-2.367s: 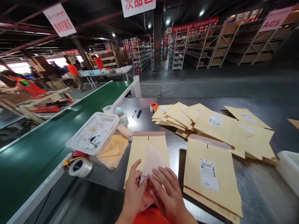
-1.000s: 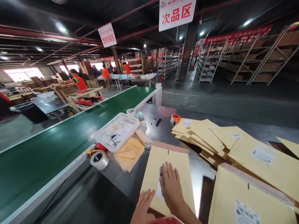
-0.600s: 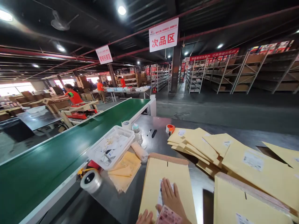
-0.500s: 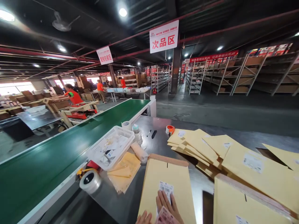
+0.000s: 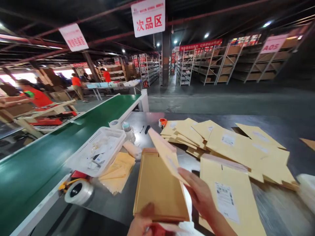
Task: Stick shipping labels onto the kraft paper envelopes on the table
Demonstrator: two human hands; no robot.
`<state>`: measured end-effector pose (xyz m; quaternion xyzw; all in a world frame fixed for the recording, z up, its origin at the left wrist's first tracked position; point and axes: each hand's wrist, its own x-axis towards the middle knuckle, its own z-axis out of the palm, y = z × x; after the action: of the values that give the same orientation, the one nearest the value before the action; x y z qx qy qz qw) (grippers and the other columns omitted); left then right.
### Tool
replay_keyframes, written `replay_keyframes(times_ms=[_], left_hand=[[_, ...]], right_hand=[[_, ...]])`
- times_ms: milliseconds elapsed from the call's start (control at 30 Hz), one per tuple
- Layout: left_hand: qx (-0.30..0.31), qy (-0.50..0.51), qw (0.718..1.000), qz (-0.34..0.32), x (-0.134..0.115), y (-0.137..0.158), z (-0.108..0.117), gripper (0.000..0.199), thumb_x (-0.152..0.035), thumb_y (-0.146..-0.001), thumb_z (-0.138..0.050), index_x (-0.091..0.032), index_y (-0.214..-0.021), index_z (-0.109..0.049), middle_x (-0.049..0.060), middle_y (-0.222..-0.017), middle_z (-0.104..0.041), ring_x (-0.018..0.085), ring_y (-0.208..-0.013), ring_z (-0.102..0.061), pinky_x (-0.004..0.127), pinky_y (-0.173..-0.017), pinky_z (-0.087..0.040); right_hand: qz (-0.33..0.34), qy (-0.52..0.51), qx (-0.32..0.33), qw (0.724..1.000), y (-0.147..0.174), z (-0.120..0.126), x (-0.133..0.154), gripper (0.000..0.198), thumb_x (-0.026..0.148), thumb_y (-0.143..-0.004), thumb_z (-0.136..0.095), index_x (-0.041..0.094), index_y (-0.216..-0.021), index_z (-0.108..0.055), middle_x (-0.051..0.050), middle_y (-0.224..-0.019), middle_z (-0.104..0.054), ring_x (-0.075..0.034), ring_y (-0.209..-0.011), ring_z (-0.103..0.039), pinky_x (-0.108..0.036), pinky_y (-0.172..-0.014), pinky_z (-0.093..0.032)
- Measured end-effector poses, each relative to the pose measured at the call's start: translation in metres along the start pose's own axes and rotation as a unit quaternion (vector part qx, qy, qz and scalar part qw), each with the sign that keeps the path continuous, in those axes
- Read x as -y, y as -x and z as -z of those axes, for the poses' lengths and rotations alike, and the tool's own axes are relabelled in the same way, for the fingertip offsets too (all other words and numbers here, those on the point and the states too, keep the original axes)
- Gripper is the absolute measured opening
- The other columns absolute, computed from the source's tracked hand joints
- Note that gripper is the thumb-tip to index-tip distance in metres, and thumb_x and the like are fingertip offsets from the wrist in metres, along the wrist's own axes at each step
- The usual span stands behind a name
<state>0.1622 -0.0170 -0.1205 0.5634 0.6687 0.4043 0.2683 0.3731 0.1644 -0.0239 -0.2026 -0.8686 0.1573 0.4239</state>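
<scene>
**Labelled envelope lifts off the stack**

And up it comes! The right hand (image 5: 200, 196) has the flat tan padded envelope (image 5: 166, 154) pinched by its near edge, grip closed on it, tilting it up and away toward the right. Half a second ago that same envelope lay flat on the stack with fingers pressing a white barcode label onto it; now the label is stuck and the envelope is airborne, so the sticking looks finished and this one seems on its way off the pile. Beneath it, the next bare tan envelope on the stack (image 5: 157, 186) is uncovered, no label on it. The left hand (image 5: 140, 224) sits low at the near edge of that stack, touching it, with something red (image 5: 157, 229) beneath; how far its fingers are closed I cannot tell. To the right on the steel worktop (image 5: 115, 200) lies a labelled tan envelope (image 5: 228, 193), and further back the loose heap of labelled envelopes (image 5: 221, 137). The white plastic basket (image 5: 98, 150) sits left, beside the green conveyor belt (image 5: 49, 157).
</scene>
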Motion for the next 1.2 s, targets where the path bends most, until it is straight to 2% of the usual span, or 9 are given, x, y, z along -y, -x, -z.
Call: replay_keyframes(times_ms=[167,333,467,600,767,933,1033,1133,1200], left_hand=[[0.034,-0.017,0.999,-0.016,0.022,-0.015,0.003,0.037,-0.050,-0.085,-0.051,-0.028,-0.105,-0.074,0.008,-0.122,-0.070,0.028,-0.116,-0.064,0.040,-0.097,-0.054],[0.010,0.062,0.997,0.037,0.010,-0.005,0.004,0.040,-0.055,-0.085,-0.051,-0.029,-0.103,-0.075,0.009,-0.115,-0.073,0.026,-0.104,-0.069,0.030,-0.088,-0.055],[0.002,0.086,0.994,0.060,-0.014,-0.001,0.004,0.047,-0.062,-0.081,-0.051,-0.025,-0.089,-0.078,0.010,-0.091,-0.078,0.025,-0.084,-0.070,0.032,-0.078,-0.056],[0.006,0.088,0.995,0.049,-0.024,0.002,0.000,0.045,-0.061,-0.081,-0.052,-0.026,-0.091,-0.078,0.010,-0.096,-0.078,0.026,-0.089,-0.069,0.034,-0.081,-0.054],[0.032,0.098,0.994,0.044,-0.026,0.003,-0.008,0.040,-0.056,-0.084,-0.052,-0.025,-0.088,-0.078,0.009,-0.090,-0.077,0.024,-0.085,-0.069,0.032,-0.079,-0.053],[0.080,0.070,0.994,0.040,-0.012,0.007,-0.018,0.051,-0.062,-0.083,-0.047,-0.020,-0.081,-0.077,0.012,-0.086,-0.076,0.026,-0.083,-0.067,0.037,-0.080,-0.053],[0.026,0.078,0.994,0.074,-0.004,0.011,-0.017,0.052,-0.063,-0.078,-0.055,-0.018,-0.095,-0.074,0.015,-0.100,-0.074,0.030,-0.095,-0.066,0.041,-0.089,-0.051],[-0.058,0.192,0.973,0.117,-0.017,0.005,-0.007,0.071,-0.056,-0.072,-0.068,-0.021,-0.132,-0.053,0.015,-0.138,-0.057,0.029,-0.124,-0.053,0.040,-0.106,-0.042],[-0.051,0.291,0.947,0.127,-0.036,-0.007,0.000,0.066,-0.055,-0.072,-0.070,-0.021,-0.126,-0.056,0.012,-0.131,-0.061,0.026,-0.117,-0.057,0.035,-0.100,-0.045]], right_hand=[[0.022,0.240,-0.077,0.967,0.091,0.055,-0.035,0.054,0.016,-0.088,-0.044,0.032,-0.140,-0.045,-0.008,-0.133,-0.062,-0.029,-0.123,-0.057,-0.047,-0.094,-0.053],[-0.089,0.400,0.035,0.912,0.215,0.014,-0.104,0.046,0.015,-0.085,-0.039,0.033,-0.116,-0.067,-0.008,-0.116,-0.072,-0.028,-0.101,-0.068,-0.043,-0.076,-0.057],[-0.116,0.406,0.075,0.903,0.253,-0.003,-0.128,0.035,0.033,-0.085,-0.047,0.028,-0.113,-0.067,-0.012,-0.118,-0.070,-0.030,-0.108,-0.064,-0.045,-0.080,-0.055],[-0.158,0.343,0.035,0.925,0.225,0.000,-0.114,0.034,0.044,-0.088,-0.048,0.023,-0.103,-0.069,-0.016,-0.115,-0.069,-0.033,-0.110,-0.063,-0.050,-0.084,-0.054],[-0.257,0.054,-0.038,0.964,0.121,-0.016,-0.044,0.037,0.045,-0.091,-0.049,0.024,-0.119,-0.060,-0.012,-0.121,-0.065,-0.026,-0.113,-0.062,-0.045,-0.091,-0.055],[-0.301,-0.270,-0.020,0.914,0.023,-0.042,0.031,0.034,0.049,-0.080,-0.065,0.022,-0.101,-0.067,-0.006,-0.096,-0.068,-0.020,-0.086,-0.066,-0.030,-0.072,-0.057],[-0.307,-0.294,0.000,0.905,0.007,-0.051,0.051,0.027,0.047,-0.082,-0.065,0.021,-0.077,-0.068,-0.002,-0.072,-0.064,-0.016,-0.066,-0.062,-0.025,-0.058,-0.052],[-0.247,-0.263,0.059,0.931,0.013,-0.056,0.063,0.024,0.044,-0.086,-0.060,0.022,-0.082,-0.071,-0.002,-0.074,-0.070,-0.015,-0.066,-0.064,-0.024,-0.060,-0.051],[-0.235,-0.248,0.090,0.935,0.018,-0.058,0.068,0.024,0.044,-0.087,-0.058,0.023,-0.083,-0.070,-0.002,-0.074,-0.073,-0.015,-0.065,-0.065,-0.024,-0.061,-0.051]])
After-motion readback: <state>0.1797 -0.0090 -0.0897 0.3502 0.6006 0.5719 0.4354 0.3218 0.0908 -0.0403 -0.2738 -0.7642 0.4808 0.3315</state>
